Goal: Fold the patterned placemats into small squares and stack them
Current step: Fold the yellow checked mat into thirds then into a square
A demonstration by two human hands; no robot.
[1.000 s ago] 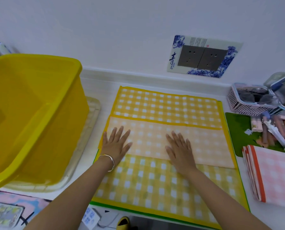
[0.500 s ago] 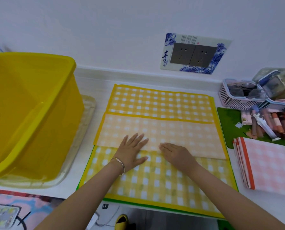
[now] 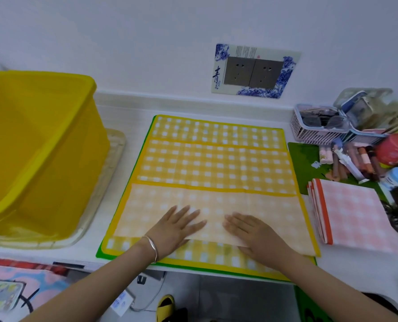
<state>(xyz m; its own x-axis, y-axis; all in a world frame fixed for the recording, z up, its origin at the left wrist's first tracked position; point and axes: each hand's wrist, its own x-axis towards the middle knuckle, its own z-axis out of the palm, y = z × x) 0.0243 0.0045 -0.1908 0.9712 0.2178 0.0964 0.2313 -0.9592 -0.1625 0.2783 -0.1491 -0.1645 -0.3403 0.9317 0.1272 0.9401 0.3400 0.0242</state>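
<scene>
Yellow rigid plastic tub (image 3: pixel 31 147) left of the checked placemat (image 3: pixel 216 159), clear of its edge. On the placemat's pale folded flap: left hand (image 3: pixel 177 226) and right hand (image 3: pixel 249 231), flat, fingers straight, pressing, gripping nothing. Just right of the placemat: folded pink placemats (image 3: pixel 355 214), stacked. White counter (image 3: pixel 123 112) beneath.

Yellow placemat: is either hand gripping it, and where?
Nothing is gripped. The left hand and right hand lie flat, pressing the pale folded-over flap of the yellow placemat near its front edge.
</scene>
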